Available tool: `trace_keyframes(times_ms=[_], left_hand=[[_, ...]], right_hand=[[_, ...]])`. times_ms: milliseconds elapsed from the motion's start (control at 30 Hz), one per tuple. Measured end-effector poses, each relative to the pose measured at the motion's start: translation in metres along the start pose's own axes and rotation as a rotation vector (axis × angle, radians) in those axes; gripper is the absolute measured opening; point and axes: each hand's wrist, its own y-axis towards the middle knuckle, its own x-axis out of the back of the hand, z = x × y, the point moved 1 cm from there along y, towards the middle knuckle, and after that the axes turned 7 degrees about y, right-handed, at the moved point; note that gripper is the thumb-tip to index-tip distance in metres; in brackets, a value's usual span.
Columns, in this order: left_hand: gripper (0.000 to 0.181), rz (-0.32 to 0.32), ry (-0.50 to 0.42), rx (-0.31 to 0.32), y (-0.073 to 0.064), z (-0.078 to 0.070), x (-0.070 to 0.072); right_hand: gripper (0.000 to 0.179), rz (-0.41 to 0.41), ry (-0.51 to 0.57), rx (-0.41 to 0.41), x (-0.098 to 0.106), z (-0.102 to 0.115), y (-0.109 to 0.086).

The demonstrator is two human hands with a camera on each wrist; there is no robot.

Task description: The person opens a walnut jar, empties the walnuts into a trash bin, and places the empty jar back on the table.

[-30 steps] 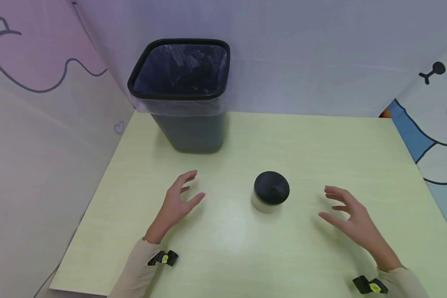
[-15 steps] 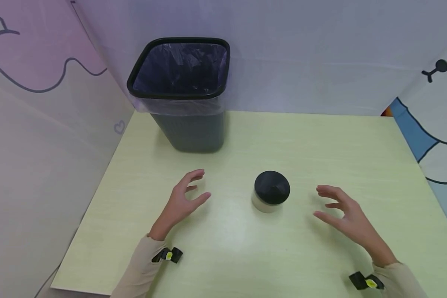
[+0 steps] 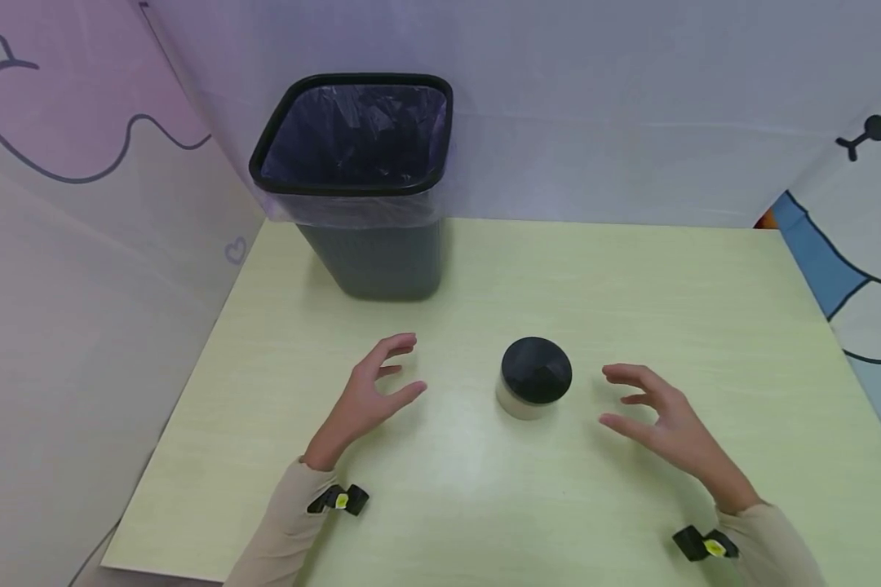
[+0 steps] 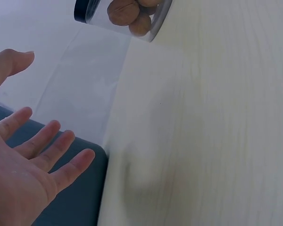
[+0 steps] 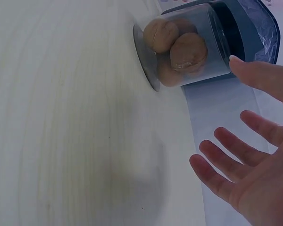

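A clear jar with a black lid [image 3: 536, 371] stands upright on the table, between the two hands. Through its wall in the right wrist view, several walnuts [image 5: 188, 52] show; the left wrist view also catches walnuts [image 4: 124, 12] at its top edge. To the left of the jar, my left hand [image 3: 367, 399] hovers over the table with fingers spread and loosely bent, holding nothing. On the other side, my right hand [image 3: 664, 416] is likewise spread and free, its fingertips closer to the jar than the left hand's. Neither hand touches the jar.
A grey trash bin [image 3: 382, 261] with a black rim and a clear plastic liner stands at the table's back left. Printed cloth walls [image 3: 617, 106] enclose the pale table [image 3: 631, 285] at the back and sides. Each wrist wears a small camera strap.
Both hands have moved inward toward the jar, the left one rightward and the right one leftward. The jar and the bin have stayed where they were.
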Motion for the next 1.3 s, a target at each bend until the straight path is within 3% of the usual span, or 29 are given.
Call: trace_keyframes(times_ms=[233, 567, 1067, 1300], left_hand=[[0.060, 0.006, -0.019, -0.034, 0.004, -0.002, -0.003], [0.061, 0.055, -0.053, -0.069, 0.011, -0.007, -0.014], [0.060, 0.079, -0.083, -0.104, 0.017, -0.014, -0.024], [0.061, 0.090, -0.086, -0.104, 0.020, -0.012, -0.029]], right_hand=[[0.065, 0.025, 0.051, 0.025, -0.008, 0.002, 0.007], [0.062, 0.039, 0.084, 0.007, -0.016, 0.032, 0.009], [0.074, 0.108, 0.161, 0.059, -0.033, -0.001, 0.031], [0.076, 0.145, 0.203, 0.060, -0.038, 0.022, 0.038]])
